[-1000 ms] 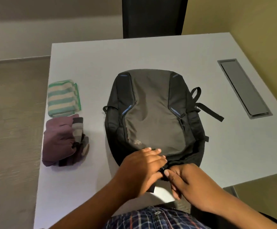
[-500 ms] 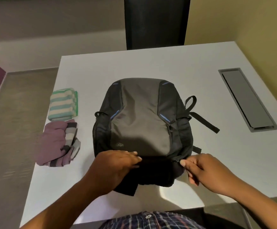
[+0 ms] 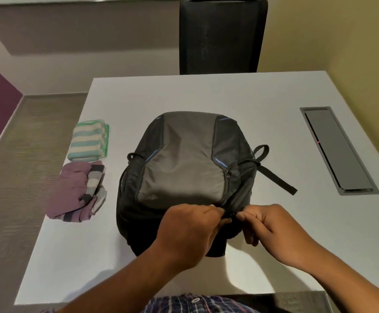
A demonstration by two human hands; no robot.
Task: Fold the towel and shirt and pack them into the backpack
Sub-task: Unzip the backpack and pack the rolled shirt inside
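A grey and black backpack (image 3: 184, 168) lies flat in the middle of the white table (image 3: 206, 93), its top end toward me. My left hand (image 3: 188, 231) pinches the fabric at the bag's near edge. My right hand (image 3: 267, 227) pinches a small dark zipper pull right beside it, the two hands almost touching. A folded green-and-white striped towel (image 3: 89, 140) lies at the table's left edge. Just nearer to me sits a folded purple shirt (image 3: 77, 190) with a striped part showing.
A black mesh chair (image 3: 222, 35) stands at the far side of the table. A grey cable hatch (image 3: 337, 150) is set into the table on the right. A backpack strap (image 3: 274, 177) trails out to the right. Floor lies beyond the table's left edge.
My hands were apart on the bag's near edge half a second ago; they have come together at its right side, around the zipper pull. The view has tilted upward.
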